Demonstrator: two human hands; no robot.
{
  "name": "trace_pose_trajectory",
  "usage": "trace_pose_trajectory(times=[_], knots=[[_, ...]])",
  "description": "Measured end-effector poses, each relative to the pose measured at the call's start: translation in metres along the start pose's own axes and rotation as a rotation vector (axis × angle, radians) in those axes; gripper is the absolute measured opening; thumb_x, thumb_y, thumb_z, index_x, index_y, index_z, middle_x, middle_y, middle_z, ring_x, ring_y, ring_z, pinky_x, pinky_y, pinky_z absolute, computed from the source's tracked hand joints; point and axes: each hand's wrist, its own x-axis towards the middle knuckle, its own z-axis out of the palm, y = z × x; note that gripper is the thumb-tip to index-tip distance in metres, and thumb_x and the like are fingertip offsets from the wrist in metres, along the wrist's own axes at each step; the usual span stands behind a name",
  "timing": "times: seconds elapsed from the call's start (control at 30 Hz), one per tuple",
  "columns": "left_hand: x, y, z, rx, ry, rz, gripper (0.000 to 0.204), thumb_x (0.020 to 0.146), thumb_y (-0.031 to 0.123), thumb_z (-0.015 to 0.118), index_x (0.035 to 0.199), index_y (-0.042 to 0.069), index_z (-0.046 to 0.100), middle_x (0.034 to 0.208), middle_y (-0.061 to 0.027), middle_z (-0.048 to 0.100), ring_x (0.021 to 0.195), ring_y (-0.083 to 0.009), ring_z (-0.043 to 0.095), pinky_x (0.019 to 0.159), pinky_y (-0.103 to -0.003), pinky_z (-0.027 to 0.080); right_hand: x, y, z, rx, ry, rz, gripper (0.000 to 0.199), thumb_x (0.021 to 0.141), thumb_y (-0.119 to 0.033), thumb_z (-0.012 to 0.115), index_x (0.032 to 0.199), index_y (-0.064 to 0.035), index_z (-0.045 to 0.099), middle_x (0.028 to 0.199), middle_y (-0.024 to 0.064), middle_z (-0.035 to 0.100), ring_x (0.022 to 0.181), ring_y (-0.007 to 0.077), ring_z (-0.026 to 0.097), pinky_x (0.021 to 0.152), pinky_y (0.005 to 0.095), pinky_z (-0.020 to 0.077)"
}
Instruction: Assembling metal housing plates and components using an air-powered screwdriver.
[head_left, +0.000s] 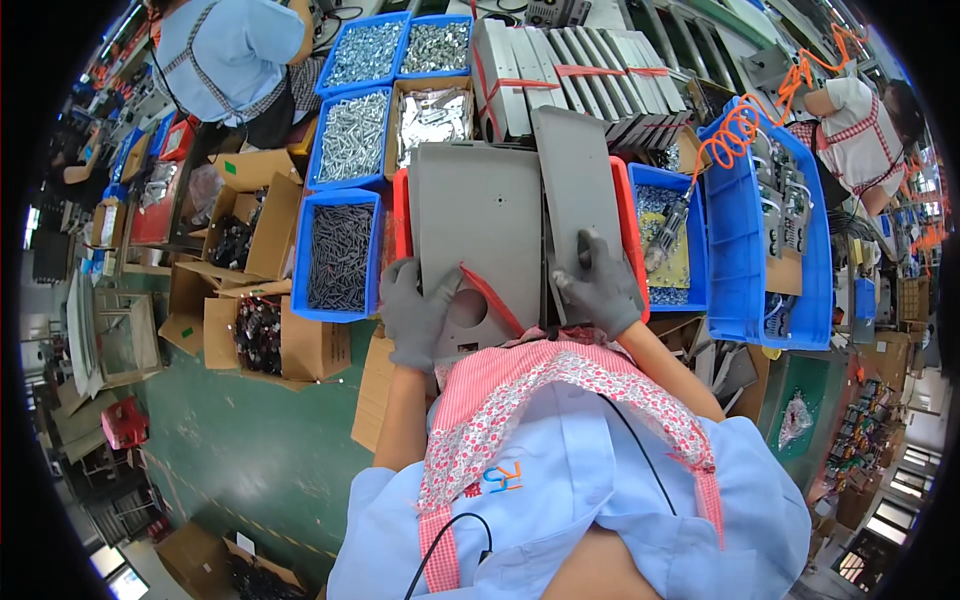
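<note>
Two grey sheet-metal plates lie over a red tray [401,205] in front of me. My left hand [414,312], in a grey glove, grips the near left corner of the wide left plate [478,220], which has a round hole near its lower edge. My right hand [599,283], also gloved, lies flat on the near end of the narrower right plate [573,175], fingers spread. A thin red strip [492,298] runs diagonally between the hands.
Blue bins of screws and small metal parts [340,255] stand left and behind. Stacked grey panels [580,75] lie at the back. A large blue crate [738,230] and an orange coiled air hose [745,125] sit at right. Open cardboard boxes [270,335] stand left. Other workers stand at the corners.
</note>
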Motion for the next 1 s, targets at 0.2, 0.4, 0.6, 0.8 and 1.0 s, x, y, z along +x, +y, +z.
trace_pose_trajectory(times=[0.2, 0.4, 0.6, 0.8, 1.0], knots=[[-0.008, 0.008, 0.000, 0.116, 0.090, 0.041, 0.049, 0.074, 0.042, 0.074, 0.100, 0.002, 0.064, 0.110, -0.0152, 0.056, 0.100, -0.0301, 0.055, 0.083, -0.040, 0.046, 0.009, 0.024, 0.015, 0.424, -0.051, -0.021, 0.068, 0.074, -0.032, 0.069, 0.131, -0.0114, 0.041, 0.098, 0.0163, 0.063, 0.090, 0.0332, 0.062, 0.083, 0.0415, 0.0476], [-0.015, 0.007, 0.001, -0.329, -0.103, -0.110, 0.048, 0.081, 0.032, 0.071, 0.112, -0.002, 0.055, 0.105, -0.0137, 0.060, 0.096, -0.0230, 0.058, 0.082, -0.033, 0.046, 0.010, 0.014, 0.006, 0.430, -0.004, -0.017, 0.064, 0.076, -0.027, 0.068, 0.132, -0.0118, 0.041, 0.096, 0.0181, 0.060, 0.089, 0.0312, 0.061, 0.083, 0.0382, 0.0476], [-0.008, -0.002, 0.008, -0.750, -0.268, -0.219, 0.053, 0.082, 0.026, 0.071, 0.120, -0.004, 0.049, 0.111, -0.0120, 0.060, 0.097, -0.0188, 0.059, 0.084, -0.032, 0.048, 0.023, 0.018, -0.009, 0.834, 0.065, -0.062, 0.053, 0.081, -0.007, 0.065, 0.130, -0.0029, 0.042, 0.079, 0.0009, 0.050, 0.068, 0.0078, 0.047, 0.062, 0.0226, 0.0428], [-0.006, -0.013, 0.007, -1.051, -0.277, -0.253, 0.056, 0.082, 0.025, 0.071, 0.124, -0.004, 0.047, 0.116, -0.0129, 0.059, 0.102, -0.0209, 0.059, 0.089, -0.034, 0.048, 0.059, 0.022, -0.063, 0.903, 0.183, -0.108, 0.049, 0.081, -0.003, 0.065, 0.126, -0.0020, 0.046, 0.072, -0.0055, 0.043, 0.063, 0.0025, 0.039, 0.055, 0.0188, 0.0353], [0.016, 0.008, 0.002, -1.217, -0.251, -0.205, 0.055, 0.090, 0.029, 0.060, 0.131, -0.004, 0.042, 0.119, -0.0140, 0.057, 0.109, -0.0245, 0.058, 0.091, -0.037, 0.049, 0.124, 0.049, -0.107, 0.288, 0.044, -0.188, 0.051, 0.077, -0.015, 0.070, 0.124, -0.0097, 0.051, 0.083, 0.0074, 0.059, 0.069, 0.0155, 0.056, 0.064, 0.0281, 0.0467]])
